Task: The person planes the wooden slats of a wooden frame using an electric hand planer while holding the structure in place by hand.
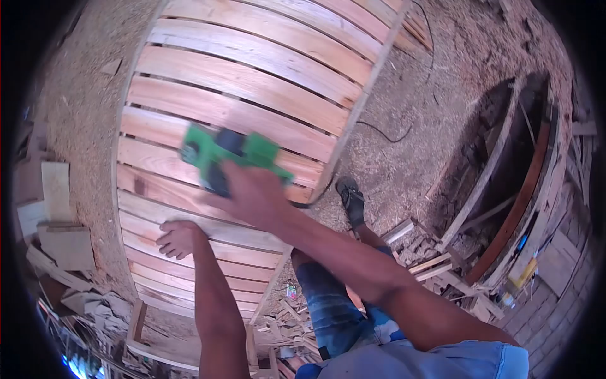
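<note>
A green and black power tool [237,155], slightly blurred, sits over the slatted wooden panel [252,82]. My right hand [249,196] is closed around its dark handle. The tool hides the slats beneath it, and a black cord trails from its side toward the panel's right edge. Lower and to the left, my left hand [178,239] is empty, with its fingers apart over the nearer slats.
A black cable [385,136] crosses the dusty ground right of the panel, near my sandalled foot [350,196]. Wood offcuts [435,265] lie at lower right beside a long wooden frame [486,170]. More scraps [66,246] are piled at left.
</note>
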`<state>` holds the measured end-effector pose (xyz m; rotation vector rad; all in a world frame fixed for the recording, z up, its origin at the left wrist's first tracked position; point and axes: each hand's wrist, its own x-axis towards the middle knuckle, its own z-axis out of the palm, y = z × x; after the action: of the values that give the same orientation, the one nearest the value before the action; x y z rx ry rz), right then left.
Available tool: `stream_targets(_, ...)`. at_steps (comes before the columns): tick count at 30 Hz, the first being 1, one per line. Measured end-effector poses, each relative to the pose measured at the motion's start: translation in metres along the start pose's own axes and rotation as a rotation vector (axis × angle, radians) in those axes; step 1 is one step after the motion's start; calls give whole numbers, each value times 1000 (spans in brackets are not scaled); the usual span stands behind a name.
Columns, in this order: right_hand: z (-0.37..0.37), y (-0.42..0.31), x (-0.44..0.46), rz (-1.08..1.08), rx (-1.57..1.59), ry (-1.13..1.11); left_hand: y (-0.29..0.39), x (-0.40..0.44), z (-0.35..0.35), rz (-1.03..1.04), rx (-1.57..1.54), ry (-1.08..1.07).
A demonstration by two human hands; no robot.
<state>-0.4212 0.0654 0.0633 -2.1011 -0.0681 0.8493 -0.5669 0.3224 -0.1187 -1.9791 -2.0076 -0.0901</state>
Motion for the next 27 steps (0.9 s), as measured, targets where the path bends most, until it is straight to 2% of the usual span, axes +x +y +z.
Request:
stream_targets(2, -30, 65, -66, 63, -111, 3, -4, 1, 4, -8, 1, -4)
stream_targets(4, -60, 137, -121, -229, -222, 200, 1, -2, 7, -22, -13, -8)
stream_targets(6, -89, 182, -167, -129, -204, 112, -2, 0, 6, -28, -15, -10)
stream_targets(9, -113, 219, -192, -118, -229, 65, -2, 2, 13, -39, 2, 35)
stream_targets(15, -93, 186, -140, -243, -176, 121, -5, 6, 27, -30, 62, 107)
stream_targets(23, -54, 114, -75, -132, -137, 84, -8, 5, 30, 24, 134, 136)
stream_targets(24, -49, 104, -65, -114, -139, 61, -7, 3, 23, 32, 145, 64)
stream_targets(27, -24, 67, -25, -154, -99, 87, -7, 3, 18, 30, 86, 28)
